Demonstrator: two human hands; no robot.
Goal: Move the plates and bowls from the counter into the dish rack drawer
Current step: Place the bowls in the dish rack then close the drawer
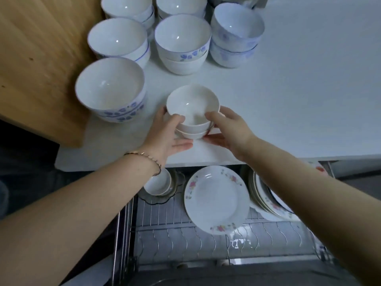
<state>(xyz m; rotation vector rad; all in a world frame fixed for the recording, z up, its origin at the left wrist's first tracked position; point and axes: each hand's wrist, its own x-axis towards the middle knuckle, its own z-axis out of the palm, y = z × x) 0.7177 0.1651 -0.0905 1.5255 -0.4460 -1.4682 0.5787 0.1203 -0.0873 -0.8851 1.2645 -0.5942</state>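
We had the stack of small white bowls (192, 112) near the front edge of the white worktop (299, 89), and both hands were on it. The left hand (167, 133) and right hand (228, 131) had their fingers clamped round its sides. Blue-flowered bowls (111, 89) stood behind. Below, the dish rack drawer (165, 230) was open, with a floral plate (216, 199) leaning on edge in its wires.
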